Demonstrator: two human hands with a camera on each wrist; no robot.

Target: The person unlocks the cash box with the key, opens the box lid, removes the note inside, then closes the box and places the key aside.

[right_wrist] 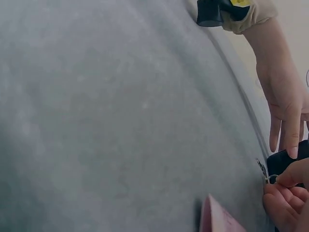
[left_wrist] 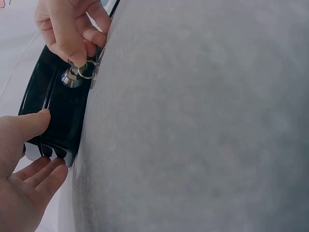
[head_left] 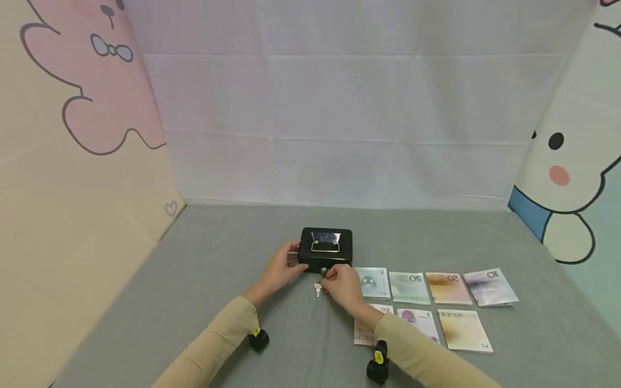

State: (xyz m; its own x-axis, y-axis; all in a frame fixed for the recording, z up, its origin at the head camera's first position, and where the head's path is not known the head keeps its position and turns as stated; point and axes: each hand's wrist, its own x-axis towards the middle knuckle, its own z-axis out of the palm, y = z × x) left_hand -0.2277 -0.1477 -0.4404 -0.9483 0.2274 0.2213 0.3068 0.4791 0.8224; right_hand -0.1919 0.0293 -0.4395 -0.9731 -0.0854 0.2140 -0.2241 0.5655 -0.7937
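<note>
A black cash box (head_left: 310, 260) with a folding handle on its lid stands shut on the grey table. My left hand (head_left: 280, 269) rests against its left end, thumb on the front face and fingers spread along the side. With thumb and finger, my right hand (head_left: 342, 285) pinches a key at the round silver lock (left_wrist: 71, 79) in the box's front. The key's head is mostly hidden by the fingertips. A metal ring (left_wrist: 86, 70) joins it to a second key (head_left: 317, 288), which hangs in front of the box.
To the right of the box lie several banknote stacks in two rows, among them a green 50 stack (head_left: 409, 288), a 20 stack (head_left: 448, 289) and a purple 10 stack (head_left: 491, 287). My right forearm passes over the front row. A white cloth wall (head_left: 339, 134) stands behind the table.
</note>
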